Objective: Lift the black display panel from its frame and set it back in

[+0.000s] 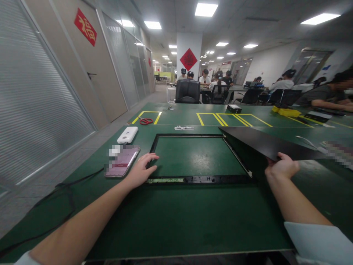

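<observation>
A thin black rectangular frame (212, 179) lies flat on the green table, with a green circuit strip (165, 180) set in its near edge. My left hand (145, 167) rests on the frame's left side, thumb and fingers apart. On the right, a flat dark panel (264, 141) is tilted above the table, its far left corner near the frame's far right corner. My right hand (282, 167) grips the panel's near edge, thumb on top and the other fingers partly hidden beneath it. Several small white pieces (184, 128) lie beyond the frame.
Left of the frame are a phone (122, 162), a white power bank (127, 135) and a black cable (79, 180). Red-handled scissors (146, 121) lie farther back. A black box (234, 108) and a yellow object (286, 111) stand at the far side. People sit beyond.
</observation>
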`<act>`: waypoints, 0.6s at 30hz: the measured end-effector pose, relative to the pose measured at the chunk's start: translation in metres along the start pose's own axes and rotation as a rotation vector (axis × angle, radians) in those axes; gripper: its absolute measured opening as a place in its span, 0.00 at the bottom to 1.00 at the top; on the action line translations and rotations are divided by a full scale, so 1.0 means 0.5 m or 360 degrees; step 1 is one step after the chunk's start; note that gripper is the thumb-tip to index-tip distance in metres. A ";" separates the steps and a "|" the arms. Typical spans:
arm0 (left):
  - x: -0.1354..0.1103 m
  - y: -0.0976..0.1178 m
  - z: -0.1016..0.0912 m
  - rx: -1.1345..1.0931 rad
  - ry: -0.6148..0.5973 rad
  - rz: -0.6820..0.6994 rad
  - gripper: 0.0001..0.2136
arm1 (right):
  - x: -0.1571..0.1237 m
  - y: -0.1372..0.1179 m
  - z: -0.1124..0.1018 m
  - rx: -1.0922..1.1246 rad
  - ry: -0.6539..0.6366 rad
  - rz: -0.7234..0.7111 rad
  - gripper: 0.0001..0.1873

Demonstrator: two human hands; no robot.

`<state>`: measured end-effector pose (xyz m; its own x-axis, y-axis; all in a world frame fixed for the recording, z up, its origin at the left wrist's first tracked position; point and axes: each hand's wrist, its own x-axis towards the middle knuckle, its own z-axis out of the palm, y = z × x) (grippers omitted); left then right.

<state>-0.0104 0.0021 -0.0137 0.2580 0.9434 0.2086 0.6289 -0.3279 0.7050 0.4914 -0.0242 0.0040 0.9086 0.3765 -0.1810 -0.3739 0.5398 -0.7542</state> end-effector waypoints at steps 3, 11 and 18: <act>0.000 -0.002 0.003 0.0010 -0.0005 -0.0002 0.17 | -0.007 0.005 -0.002 -0.0059 0.0085 -0.0113 0.19; 0.003 -0.007 0.007 0.0057 -0.0020 0.0018 0.18 | -0.015 0.019 -0.004 -0.0194 0.0071 0.0021 0.23; 0.002 -0.007 0.006 0.0048 -0.0013 0.0033 0.17 | -0.020 0.011 -0.002 -0.0178 0.0095 0.0066 0.24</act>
<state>-0.0100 0.0041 -0.0182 0.2772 0.9360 0.2171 0.6452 -0.3488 0.6798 0.4802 -0.0256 0.0010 0.9034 0.3497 -0.2482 -0.3915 0.4362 -0.8102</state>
